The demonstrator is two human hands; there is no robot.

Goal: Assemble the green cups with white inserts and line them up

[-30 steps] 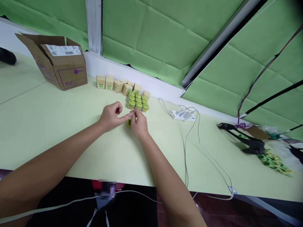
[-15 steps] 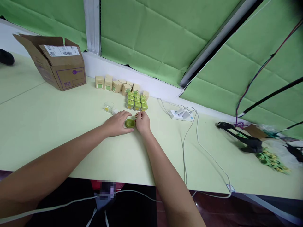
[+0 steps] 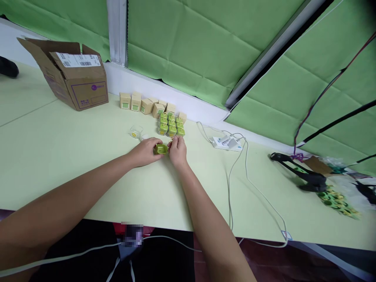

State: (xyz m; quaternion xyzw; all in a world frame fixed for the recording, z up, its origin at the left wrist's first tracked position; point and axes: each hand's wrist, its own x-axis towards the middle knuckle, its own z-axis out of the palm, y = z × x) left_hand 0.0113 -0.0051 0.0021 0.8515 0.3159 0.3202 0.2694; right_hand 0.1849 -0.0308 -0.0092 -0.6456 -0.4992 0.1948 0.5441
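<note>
My left hand (image 3: pixel 144 152) grips a small green open-topped case (image 3: pixel 161 149) between thumb and fingers, its hollow facing up. Close by on the right, my right hand (image 3: pixel 178 152) is closed in a pinch around a small ring-like piece (image 3: pixel 170 140), mostly hidden by the fingers. The piece sits at the case's right edge; whether it is attached I cannot tell. Just beyond both hands stand several green lidded cases (image 3: pixel 172 126) with loops on top, packed in rows. A clear plastic piece with a yellow mark (image 3: pixel 135 132) lies beyond my left hand, beside a small white object (image 3: pixel 144 137).
Several small tan boxes (image 3: pixel 136 102) line the back wall, with a large open cardboard carton (image 3: pixel 85 90) to their left. A power strip (image 3: pixel 226 143) trails white cables over the table. Farther right lie a black stand-like object (image 3: pixel 311 180) and a heap of green pieces (image 3: pixel 337 203).
My left hand has closed on the green case, which is now slightly raised and tilted. My right hand keeps its pinch beside it. The view has shifted slightly.
</note>
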